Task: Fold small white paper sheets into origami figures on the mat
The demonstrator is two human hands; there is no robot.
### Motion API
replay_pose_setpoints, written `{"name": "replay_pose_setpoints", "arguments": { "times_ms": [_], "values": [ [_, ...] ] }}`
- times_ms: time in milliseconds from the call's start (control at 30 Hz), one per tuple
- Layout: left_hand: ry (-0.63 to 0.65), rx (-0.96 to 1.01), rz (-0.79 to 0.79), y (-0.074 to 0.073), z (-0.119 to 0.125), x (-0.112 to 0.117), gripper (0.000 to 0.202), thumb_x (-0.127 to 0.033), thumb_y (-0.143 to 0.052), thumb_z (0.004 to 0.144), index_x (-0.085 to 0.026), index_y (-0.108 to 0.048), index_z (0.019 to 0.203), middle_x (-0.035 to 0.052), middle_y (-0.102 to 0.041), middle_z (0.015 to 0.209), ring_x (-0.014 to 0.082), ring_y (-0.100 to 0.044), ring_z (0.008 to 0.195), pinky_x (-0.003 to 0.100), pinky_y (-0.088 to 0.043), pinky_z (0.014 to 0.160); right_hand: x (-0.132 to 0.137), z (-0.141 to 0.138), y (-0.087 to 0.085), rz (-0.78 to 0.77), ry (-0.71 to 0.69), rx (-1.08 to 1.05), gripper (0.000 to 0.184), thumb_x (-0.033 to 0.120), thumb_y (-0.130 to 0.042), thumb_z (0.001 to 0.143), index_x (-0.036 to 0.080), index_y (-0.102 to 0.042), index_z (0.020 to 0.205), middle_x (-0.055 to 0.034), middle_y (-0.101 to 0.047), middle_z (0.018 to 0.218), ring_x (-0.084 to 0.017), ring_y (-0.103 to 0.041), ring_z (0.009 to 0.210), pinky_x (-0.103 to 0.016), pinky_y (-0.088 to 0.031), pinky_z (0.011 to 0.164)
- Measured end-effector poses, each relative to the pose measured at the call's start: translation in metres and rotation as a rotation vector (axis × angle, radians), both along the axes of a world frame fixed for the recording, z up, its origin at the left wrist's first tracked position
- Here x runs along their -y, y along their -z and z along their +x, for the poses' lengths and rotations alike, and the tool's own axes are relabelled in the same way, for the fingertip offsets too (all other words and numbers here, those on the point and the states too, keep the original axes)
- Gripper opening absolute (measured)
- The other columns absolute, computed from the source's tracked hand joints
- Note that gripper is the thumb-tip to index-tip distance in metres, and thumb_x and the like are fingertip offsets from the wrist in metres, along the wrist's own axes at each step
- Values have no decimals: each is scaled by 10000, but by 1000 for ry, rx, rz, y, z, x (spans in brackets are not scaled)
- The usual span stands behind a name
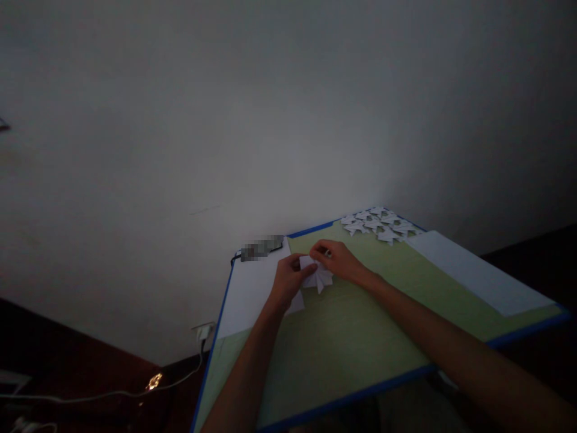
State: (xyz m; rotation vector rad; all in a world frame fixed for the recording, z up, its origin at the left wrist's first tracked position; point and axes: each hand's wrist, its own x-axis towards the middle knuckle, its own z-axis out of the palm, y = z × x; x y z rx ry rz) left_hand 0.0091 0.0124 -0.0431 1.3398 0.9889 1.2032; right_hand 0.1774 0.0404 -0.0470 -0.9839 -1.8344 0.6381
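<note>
A small piece of folded white paper point(321, 279) with pleats and pointed flaps is between my two hands, above the middle of the table. My left hand point(288, 278) pinches its left side, thumb lying across the front. At its upper edge, the bent fingers of my right hand point(331, 257) press together on the paper. Some of those fingertips are hidden. A loose white sheet point(296, 304) lies partly under my left hand.
The table point(351, 337) is pale green with a blue edge. Several folded paper shapes point(378, 224) lie at its back right corner. White paper point(482, 273) covers the right side, more paper point(247, 288) the left. A blurred-out dark object point(261, 248) sits back left. A plugged cord point(204, 332) hangs left.
</note>
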Motion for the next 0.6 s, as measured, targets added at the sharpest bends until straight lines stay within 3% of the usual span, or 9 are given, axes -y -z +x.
{"name": "replay_pose_setpoints", "arguments": {
  "times_ms": [133, 400, 600],
  "values": [
    [-8, 16, -11, -1, 1, 1, 366, -313, -830, 694, -108, -754, 987, 105, -769, 888, 213, -705, 798, 302, -532, 713, -1, 0, 0, 0, 20, 2, 114, 225, -612, 894, 148, -691, 865, -59, -723, 845, -160, -635, 771, -274, -457, 719],
    [17, 46, -24, -3, 2, 3, 401, -260, -844, 664, -118, -727, 1020, 125, -763, 992, 229, -715, 872, 310, -545, 739, -1, 0, -1, 1, 31, 6, 131, 241, -606, 907, 145, -692, 880, -66, -723, 853, -163, -633, 771, -279, -451, 721],
    [-11, -4, -4, -3, 1, 2, 329, -224, -851, 630, -109, -727, 912, 111, -772, 924, 187, -706, 734, 292, -550, 687, -1, 0, 1, -10, 14, 20, 138, 239, -594, 904, 147, -689, 863, -71, -727, 854, -170, -637, 775, -276, -444, 701]
  ]
}}
